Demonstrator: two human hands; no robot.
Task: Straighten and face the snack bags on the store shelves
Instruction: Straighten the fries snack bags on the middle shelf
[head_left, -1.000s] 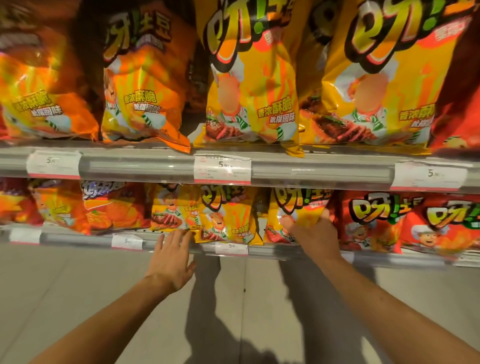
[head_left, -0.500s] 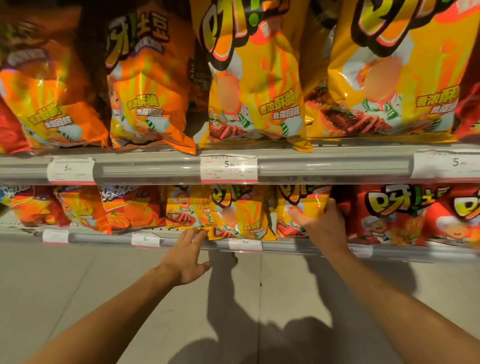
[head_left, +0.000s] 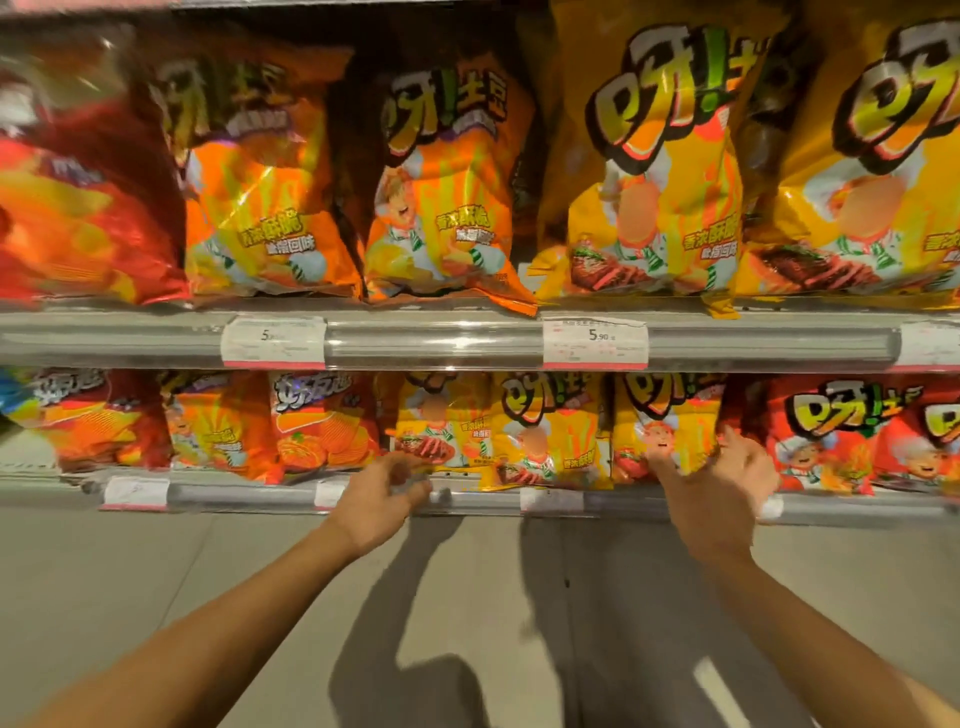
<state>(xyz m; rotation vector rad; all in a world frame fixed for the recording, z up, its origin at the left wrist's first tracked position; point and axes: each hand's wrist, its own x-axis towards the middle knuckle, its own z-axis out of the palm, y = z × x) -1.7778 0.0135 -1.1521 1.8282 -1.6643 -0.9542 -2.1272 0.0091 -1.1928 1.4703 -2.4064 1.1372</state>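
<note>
On the lower shelf (head_left: 467, 501), the right hand (head_left: 719, 493) held a yellow snack bag (head_left: 667, 431) with curled fingers. The left hand (head_left: 382, 493) was blurred near the shelf edge; its fingers I could not tell.

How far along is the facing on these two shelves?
Top shelf's yellow bags stand upright, logos forward. In hand: right hand on a lower-shelf yellow bag; left hand blurred at the rail. Left: the leaning orange bags.
</note>
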